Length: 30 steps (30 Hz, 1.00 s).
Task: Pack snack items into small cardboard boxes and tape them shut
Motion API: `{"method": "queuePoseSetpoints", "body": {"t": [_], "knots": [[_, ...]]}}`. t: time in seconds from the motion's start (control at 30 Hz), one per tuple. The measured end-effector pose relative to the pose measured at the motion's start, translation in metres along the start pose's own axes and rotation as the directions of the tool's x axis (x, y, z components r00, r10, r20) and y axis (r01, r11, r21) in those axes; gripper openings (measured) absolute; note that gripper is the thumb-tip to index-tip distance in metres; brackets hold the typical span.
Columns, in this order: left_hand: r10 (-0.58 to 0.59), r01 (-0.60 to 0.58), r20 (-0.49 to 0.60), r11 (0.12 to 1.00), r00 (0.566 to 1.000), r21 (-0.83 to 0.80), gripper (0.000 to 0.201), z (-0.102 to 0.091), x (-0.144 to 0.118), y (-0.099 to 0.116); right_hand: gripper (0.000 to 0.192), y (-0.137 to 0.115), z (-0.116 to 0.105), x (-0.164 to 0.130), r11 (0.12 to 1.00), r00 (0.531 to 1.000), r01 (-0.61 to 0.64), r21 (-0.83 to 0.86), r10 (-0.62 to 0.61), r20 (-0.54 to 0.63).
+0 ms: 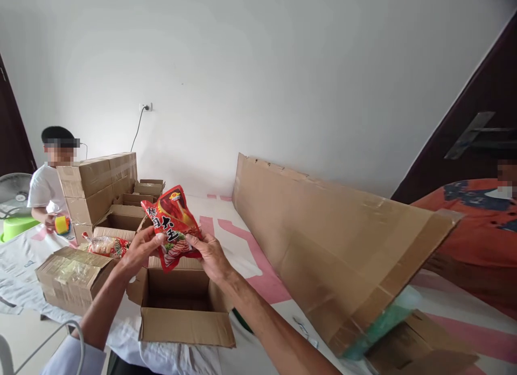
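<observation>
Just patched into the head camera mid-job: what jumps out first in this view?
A glossy red snack packet held up at centre by both hands, left hand and right hand, right above an open brown cardboard box. To the right, a long flattened brown cardboard sheet slants across the pink-and-white surface. At far left, taped cardboard cartons stand stacked beside a person in a white shirt.

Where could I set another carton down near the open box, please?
Bare sheet lies between the open box and the flattened cardboard. Left is crowded: sealed carton, stacked cartons, another packet. Both hands hold the red packet over the box.
</observation>
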State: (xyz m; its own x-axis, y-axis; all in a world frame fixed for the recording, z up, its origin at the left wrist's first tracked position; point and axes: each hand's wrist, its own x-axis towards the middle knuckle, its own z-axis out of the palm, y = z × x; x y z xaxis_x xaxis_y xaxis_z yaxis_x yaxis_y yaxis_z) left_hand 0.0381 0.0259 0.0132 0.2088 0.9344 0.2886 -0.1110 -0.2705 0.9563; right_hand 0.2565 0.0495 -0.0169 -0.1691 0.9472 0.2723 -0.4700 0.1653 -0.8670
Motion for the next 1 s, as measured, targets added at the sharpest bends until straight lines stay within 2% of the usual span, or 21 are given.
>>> {"method": "queuePoseSetpoints", "body": {"t": [0.07,0.13,0.27,0.33,0.47,0.63,0.73,1.0], "knots": [[0.011,-0.013,-0.036,0.998,0.999,-0.059,0.063,0.006,0.002,-0.006,0.056,0.002,0.002,-0.002,0.999,0.998,-0.036,-0.014,0.036,0.06],[-0.002,-0.003,-0.091,0.999,0.996,-0.049,0.059,0.008,0.007,-0.006,0.058,0.002,0.001,-0.003,0.994,0.99,-0.095,-0.049,0.1,0.103],[-0.004,0.013,-0.184,0.999,0.983,0.046,0.054,0.005,0.017,-0.003,0.061,0.006,-0.006,-0.001,0.985,0.982,-0.163,-0.06,0.168,0.082],[0.032,-0.024,-0.21,0.999,0.977,0.04,0.054,0.006,0.018,-0.005,0.06,0.011,-0.01,0.001,0.987,0.987,-0.157,-0.031,0.158,0.038],[0.029,-0.041,-0.178,0.997,0.984,-0.06,0.055,0.008,0.02,-0.011,0.062,0.017,-0.015,0.004,0.991,0.991,-0.131,0.007,0.131,-0.03],[0.015,-0.029,-0.29,0.999,0.957,-0.045,0.039,0.004,0.026,-0.016,0.058,0.02,-0.017,0.004,0.995,0.988,-0.103,-0.004,0.101,-0.12],[0.003,-0.017,-0.303,0.999,0.953,-0.042,0.036,0.001,0.03,-0.019,0.057,0.024,-0.017,0.005,0.997,0.985,-0.06,-0.045,0.052,-0.162],[-0.076,0.054,-0.25,0.994,0.965,-0.095,0.058,-0.002,0.033,-0.029,0.053,0.031,-0.023,0.01,0.99,0.979,0.046,-0.133,-0.072,-0.193]]}}
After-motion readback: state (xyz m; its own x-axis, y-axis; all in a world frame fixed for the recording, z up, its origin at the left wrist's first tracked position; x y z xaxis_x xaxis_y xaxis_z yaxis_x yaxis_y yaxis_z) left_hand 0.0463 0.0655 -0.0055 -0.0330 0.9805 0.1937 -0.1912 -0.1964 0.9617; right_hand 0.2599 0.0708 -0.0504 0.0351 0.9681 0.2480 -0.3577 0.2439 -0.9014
